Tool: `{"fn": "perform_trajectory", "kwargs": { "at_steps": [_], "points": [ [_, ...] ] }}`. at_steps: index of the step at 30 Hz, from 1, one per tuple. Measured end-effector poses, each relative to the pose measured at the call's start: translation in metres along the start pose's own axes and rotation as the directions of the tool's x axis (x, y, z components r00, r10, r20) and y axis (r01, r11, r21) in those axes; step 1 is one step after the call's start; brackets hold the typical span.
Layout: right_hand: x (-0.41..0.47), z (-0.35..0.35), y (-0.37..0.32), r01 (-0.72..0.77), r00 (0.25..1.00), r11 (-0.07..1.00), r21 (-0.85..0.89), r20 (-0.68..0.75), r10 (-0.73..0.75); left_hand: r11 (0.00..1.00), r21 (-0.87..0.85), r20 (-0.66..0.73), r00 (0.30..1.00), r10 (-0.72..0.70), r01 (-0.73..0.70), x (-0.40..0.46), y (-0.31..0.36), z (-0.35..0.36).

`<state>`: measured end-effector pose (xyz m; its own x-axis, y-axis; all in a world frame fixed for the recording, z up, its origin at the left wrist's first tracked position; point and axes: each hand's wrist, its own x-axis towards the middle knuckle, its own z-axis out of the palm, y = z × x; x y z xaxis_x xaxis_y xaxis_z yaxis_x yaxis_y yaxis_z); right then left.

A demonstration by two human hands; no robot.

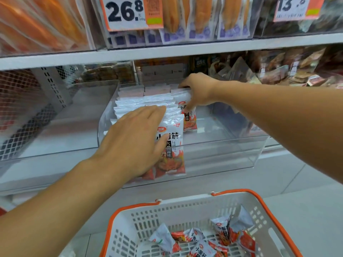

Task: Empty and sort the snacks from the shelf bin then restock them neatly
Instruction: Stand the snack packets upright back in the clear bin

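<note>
Shelf bin point(213, 151), left hand point(133, 140) flat on packets point(172, 143), right hand point(198, 89) grip hidden

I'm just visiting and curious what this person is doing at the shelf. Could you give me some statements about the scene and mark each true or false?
1. The left hand rests flat on the front snack packets in the clear bin. True.
2. The right hand hangs idle outside the bin. False: it grips packets at the back of the right-hand row.
3. The basket below is empty. False: several packets lie in it.
4. The basket has orange handles. True.
</note>
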<state>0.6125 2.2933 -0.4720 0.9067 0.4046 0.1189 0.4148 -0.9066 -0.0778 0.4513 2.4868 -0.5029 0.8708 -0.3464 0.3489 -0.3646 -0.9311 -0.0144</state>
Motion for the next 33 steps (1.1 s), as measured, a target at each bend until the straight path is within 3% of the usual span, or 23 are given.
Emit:
{"fn": "perform_trajectory", "kwargs": {
  "at_steps": [6, 11, 17, 20, 22, 24, 25, 26, 27, 28, 29, 30, 32, 33],
  "points": [
    [0.004, 0.003, 0.0, -0.025, 0.997, 1.0, -0.018, -0.076, 0.023, 1.0, -0.015, -0.003, 1.0, 0.015, -0.015, 0.0, -0.004, 0.005],
    [0.006, 0.009, 0.009, -0.153, 0.984, 0.985, 0.074, -0.082, 0.159, 0.999, -0.034, -0.006, 1.0, 0.011, -0.011, 0.0, -0.002, 0.003],
    [-0.001, 0.008, 0.005, -0.103, 0.991, 0.993, 0.049, -0.081, 0.107, 0.996, -0.091, -0.021, 1.0, 0.018, -0.02, -0.002, 0.005, 0.005],
    [-0.028, -0.005, -0.001, -0.096, 0.982, 0.99, 0.106, -0.153, 0.112, 0.981, -0.171, -0.203, 0.978, 0.053, -0.088, -0.003, 0.005, 0.002],
    [-0.072, -0.017, -0.008, -0.045, 0.931, 0.975, 0.216, -0.344, 0.119, 0.958, -0.193, -0.43, 0.896, 0.112, -0.212, -0.012, 0.01, -0.004],
    [-0.141, -0.028, -0.017, 0.029, 0.902, 0.917, 0.399, -0.405, 0.148, 0.908, -0.275, -0.496, 0.855, 0.149, -0.318, -0.03, 0.028, -0.002],
    [-0.175, -0.029, -0.024, 0.04, 0.948, 0.844, 0.535, -0.287, 0.137, 0.897, -0.292, -0.421, 0.887, 0.191, -0.332, -0.041, 0.039, 0.007],
    [-0.199, -0.023, -0.032, -0.021, 0.994, 0.752, 0.659, -0.065, 0.085, 0.914, -0.258, -0.251, 0.935, 0.25, -0.314, -0.052, 0.051, 0.02],
    [-0.211, -0.009, -0.039, -0.142, 0.98, 0.68, 0.72, 0.198, -0.005, 0.943, -0.175, 0.02, 0.956, 0.292, -0.284, -0.061, 0.058, 0.041],
    [-0.215, 0.016, -0.045, -0.265, 0.905, 0.676, 0.688, 0.418, -0.072, 0.965, -0.075, 0.31, 0.914, 0.262, -0.251, -0.072, 0.064, 0.064],
    [-0.214, 0.049, -0.053, -0.333, 0.812, 0.732, 0.595, 0.575, -0.098, 0.975, 0.017, 0.56, 0.81, 0.175, -0.223, -0.084, 0.067, 0.089],
    [-0.214, 0.086, -0.063, -0.333, 0.725, 0.818, 0.47, 0.682, -0.096, 0.98, 0.064, 0.744, 0.663, 0.08, -0.19, -0.1, 0.068, 0.115],
    [-0.227, 0.175, -0.077, -0.216, 0.599, 0.953, 0.211, 0.799, -0.041, 0.995, 0.092, 0.924, 0.376, -0.067, -0.05, -0.139, 0.069, 0.161],
    [-0.242, 0.216, -0.08, -0.098, 0.536, 0.993, 0.064, 0.844, -0.002, 0.992, 0.121, 0.954, 0.272, -0.127, 0.04, -0.16, 0.069, 0.181]
  ]
}}
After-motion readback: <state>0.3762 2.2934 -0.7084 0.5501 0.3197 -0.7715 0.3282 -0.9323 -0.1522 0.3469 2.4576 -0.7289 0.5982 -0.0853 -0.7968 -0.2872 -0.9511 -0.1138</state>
